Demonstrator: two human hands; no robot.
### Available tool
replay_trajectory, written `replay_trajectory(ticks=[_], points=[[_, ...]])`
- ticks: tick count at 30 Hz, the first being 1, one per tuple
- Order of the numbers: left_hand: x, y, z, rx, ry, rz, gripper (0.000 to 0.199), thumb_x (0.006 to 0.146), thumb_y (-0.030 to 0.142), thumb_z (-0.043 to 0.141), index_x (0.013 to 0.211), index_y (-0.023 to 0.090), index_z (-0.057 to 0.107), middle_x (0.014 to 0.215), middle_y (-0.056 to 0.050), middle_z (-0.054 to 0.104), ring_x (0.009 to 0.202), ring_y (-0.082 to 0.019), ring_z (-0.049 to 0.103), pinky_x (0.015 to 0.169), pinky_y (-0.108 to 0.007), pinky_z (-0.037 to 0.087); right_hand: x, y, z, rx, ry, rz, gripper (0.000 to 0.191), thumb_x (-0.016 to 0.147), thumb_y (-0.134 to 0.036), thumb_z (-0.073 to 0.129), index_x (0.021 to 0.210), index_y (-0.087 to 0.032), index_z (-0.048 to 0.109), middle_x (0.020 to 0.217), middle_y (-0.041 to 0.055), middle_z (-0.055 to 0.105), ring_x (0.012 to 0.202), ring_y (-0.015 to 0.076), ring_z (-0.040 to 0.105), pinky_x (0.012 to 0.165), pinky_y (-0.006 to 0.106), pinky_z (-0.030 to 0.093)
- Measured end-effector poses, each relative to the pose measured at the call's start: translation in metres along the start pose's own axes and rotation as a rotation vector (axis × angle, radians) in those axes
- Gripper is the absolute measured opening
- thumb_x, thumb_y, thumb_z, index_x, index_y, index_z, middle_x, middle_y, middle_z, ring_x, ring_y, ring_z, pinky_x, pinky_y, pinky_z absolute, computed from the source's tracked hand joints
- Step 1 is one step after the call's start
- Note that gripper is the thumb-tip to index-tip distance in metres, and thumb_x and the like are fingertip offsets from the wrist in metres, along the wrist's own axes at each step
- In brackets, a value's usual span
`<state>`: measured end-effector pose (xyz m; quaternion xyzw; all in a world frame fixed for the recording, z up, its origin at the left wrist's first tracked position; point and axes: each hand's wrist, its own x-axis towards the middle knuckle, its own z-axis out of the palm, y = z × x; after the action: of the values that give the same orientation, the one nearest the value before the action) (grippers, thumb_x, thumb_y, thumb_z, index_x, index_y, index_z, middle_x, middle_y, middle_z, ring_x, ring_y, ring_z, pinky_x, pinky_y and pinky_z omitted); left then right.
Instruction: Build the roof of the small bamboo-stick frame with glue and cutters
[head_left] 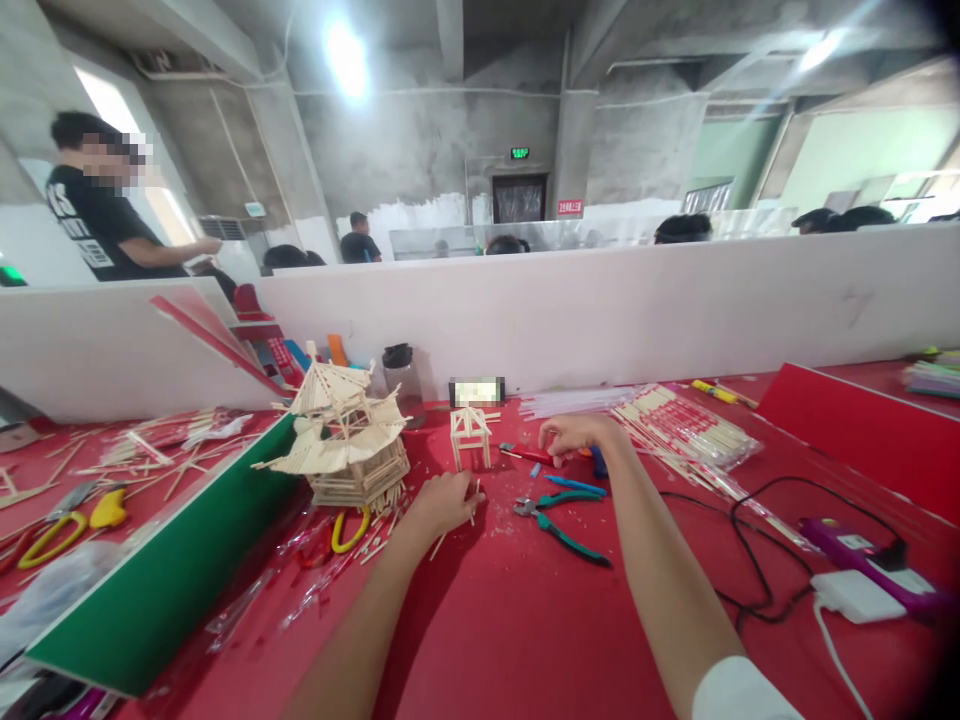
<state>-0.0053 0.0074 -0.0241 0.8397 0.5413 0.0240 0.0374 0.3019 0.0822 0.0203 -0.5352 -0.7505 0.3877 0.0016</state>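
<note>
My left hand (448, 502) is low over the red table with its fingers closed round a thin wooden stick (475, 500). Just behind it stands a small frame of wooden sticks (471, 436). My right hand (574, 437) is farther right, its fingers bent down at a red-handled tool (531, 456); whether it grips that tool is unclear. Between my forearms lie green-handled pliers (566, 525), jaws apart, and a blue pen (574, 486). A larger pagoda-like stick model (345, 440) stands to the left of my left hand.
A green board (180, 560) leans along the left. Yellow-handled scissors (351, 530) lie by the model. Packed sticks (686, 425), black cable (757, 550) and a purple tool (862, 560) are at right. A dark bottle (403, 385) stands before the white partition (637, 310); people are beyond.
</note>
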Motion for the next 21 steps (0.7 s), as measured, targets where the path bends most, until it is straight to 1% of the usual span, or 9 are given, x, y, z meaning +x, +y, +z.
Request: replay_trajectory(ticks=[4, 7, 11, 13, 14, 15, 16, 19, 21], points=[[0.002, 0.008, 0.006, -0.006, -0.03, -0.032, 0.025, 0.091, 0.038, 0.048, 0.098, 0.02, 0.064, 0.1, -0.014, 0.073, 0.098, -0.03, 0.07, 0.077, -0.035, 0.05, -0.003, -0.002, -0.003, 0.021, -0.014, -0.05, 0.041, 0.068, -0.021, 0.067, 0.109, -0.018, 0.063, 0.073, 0.0009, 0.074, 0.07, 0.0164, 0.066, 0.061, 0.022, 0.046], [0.001, 0.011, 0.005, -0.004, -0.038, -0.006, 0.022, 0.091, 0.034, 0.049, 0.096, 0.02, 0.065, 0.098, -0.012, 0.074, 0.096, -0.028, 0.07, 0.077, -0.033, 0.05, -0.005, -0.01, -0.002, 0.01, -0.012, -0.069, 0.041, 0.07, -0.022, 0.07, 0.11, -0.017, 0.064, 0.069, 0.0004, 0.072, 0.07, 0.0169, 0.066, 0.061, 0.023, 0.046], [-0.002, 0.012, 0.001, -0.005, -0.024, 0.041, 0.026, 0.094, 0.038, 0.044, 0.1, 0.021, 0.063, 0.099, -0.012, 0.074, 0.092, -0.027, 0.07, 0.074, -0.032, 0.049, -0.005, -0.008, -0.003, -0.005, 0.056, -0.085, 0.032, 0.076, -0.026, 0.07, 0.107, -0.018, 0.067, 0.067, -0.0002, 0.07, 0.063, 0.015, 0.063, 0.056, 0.021, 0.044], [-0.003, 0.012, -0.001, -0.01, -0.025, 0.052, 0.029, 0.095, 0.042, 0.043, 0.101, 0.021, 0.062, 0.099, -0.012, 0.073, 0.091, -0.027, 0.07, 0.073, -0.031, 0.049, -0.007, 0.006, -0.009, 0.014, 0.202, 0.006, 0.028, 0.08, -0.029, 0.068, 0.106, -0.019, 0.068, 0.071, 0.0006, 0.071, 0.063, 0.0141, 0.064, 0.057, 0.02, 0.044], [-0.003, 0.012, -0.001, -0.011, -0.024, 0.057, 0.03, 0.096, 0.044, 0.042, 0.102, 0.021, 0.061, 0.098, -0.012, 0.073, 0.091, -0.027, 0.071, 0.073, -0.031, 0.048, -0.01, 0.017, -0.012, 0.025, 0.312, 0.085, 0.027, 0.082, -0.031, 0.067, 0.107, -0.02, 0.069, 0.075, 0.0017, 0.073, 0.066, 0.0142, 0.065, 0.06, 0.02, 0.045], [-0.003, 0.011, -0.002, -0.009, -0.019, 0.063, 0.031, 0.096, 0.045, 0.042, 0.102, 0.021, 0.061, 0.097, -0.012, 0.073, 0.09, -0.027, 0.071, 0.072, -0.031, 0.048, -0.014, 0.03, -0.016, 0.009, 0.484, 0.202, 0.025, 0.082, -0.033, 0.069, 0.104, -0.021, 0.071, 0.08, 0.0019, 0.074, 0.07, 0.0144, 0.067, 0.063, 0.02, 0.046], [-0.003, 0.011, -0.002, -0.006, -0.013, 0.069, 0.032, 0.097, 0.045, 0.041, 0.103, 0.021, 0.06, 0.096, -0.012, 0.073, 0.09, -0.027, 0.071, 0.072, -0.031, 0.048, -0.019, 0.045, -0.02, -0.009, 0.575, 0.271, 0.026, 0.082, -0.034, 0.069, 0.105, -0.022, 0.071, 0.088, 0.0036, 0.075, 0.076, 0.0156, 0.068, 0.067, 0.021, 0.047], [-0.003, 0.011, -0.003, -0.002, 0.019, 0.095, 0.034, 0.098, 0.047, 0.038, 0.104, 0.022, 0.059, 0.096, -0.013, 0.073, 0.088, -0.028, 0.071, 0.071, -0.032, 0.047, -0.039, 0.092, -0.027, -0.046, 0.743, 0.455, 0.03, 0.085, -0.034, 0.064, 0.11, -0.02, 0.072, 0.098, 0.009, 0.075, 0.089, 0.0219, 0.07, 0.076, 0.026, 0.048], [-0.003, 0.011, -0.003, -0.02, 0.034, 0.122, 0.034, 0.098, 0.048, 0.038, 0.103, 0.022, 0.059, 0.096, -0.012, 0.073, 0.088, -0.028, 0.07, 0.071, -0.032, 0.046, -0.049, 0.118, -0.025, -0.059, 0.788, 0.545, 0.031, 0.087, -0.031, 0.059, 0.111, -0.019, 0.074, 0.097, 0.0105, 0.076, 0.089, 0.024, 0.07, 0.077, 0.029, 0.049]])
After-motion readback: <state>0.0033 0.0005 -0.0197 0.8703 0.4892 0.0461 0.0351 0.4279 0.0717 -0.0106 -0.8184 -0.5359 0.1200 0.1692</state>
